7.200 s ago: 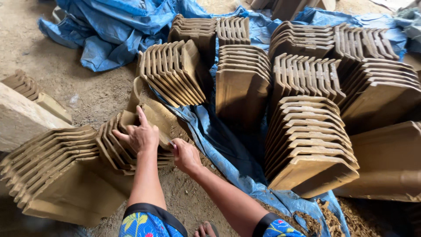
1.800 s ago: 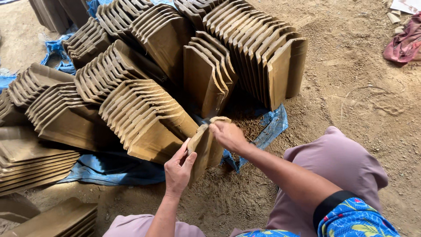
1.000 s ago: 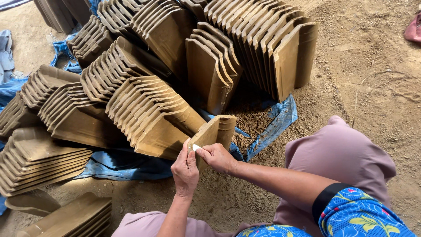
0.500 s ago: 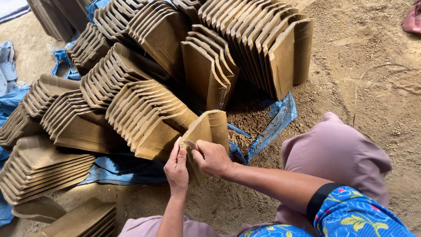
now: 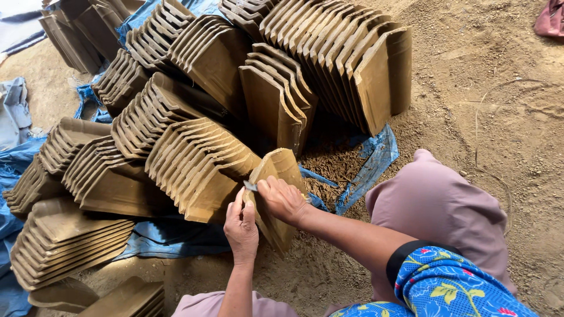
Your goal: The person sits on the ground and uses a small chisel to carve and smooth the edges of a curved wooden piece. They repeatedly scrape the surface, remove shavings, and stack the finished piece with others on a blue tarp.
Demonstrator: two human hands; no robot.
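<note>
Head view — tile [image 5: 276, 194] between left hand [image 5: 241, 226] and right hand [image 5: 283, 199]

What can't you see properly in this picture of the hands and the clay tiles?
All in the head view:
- The small grey tool in the right hand: the fingers cover most of it, so its kind is unclear.
- The lower end of the held tile: behind both hands, including the left hand.
- The tile stacks at left: cut off by the edge.
- The pink cloth: cut off at the corner.

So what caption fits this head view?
Both hands, left hand and right hand, hold one clay tile beside stacked tiles.
</note>
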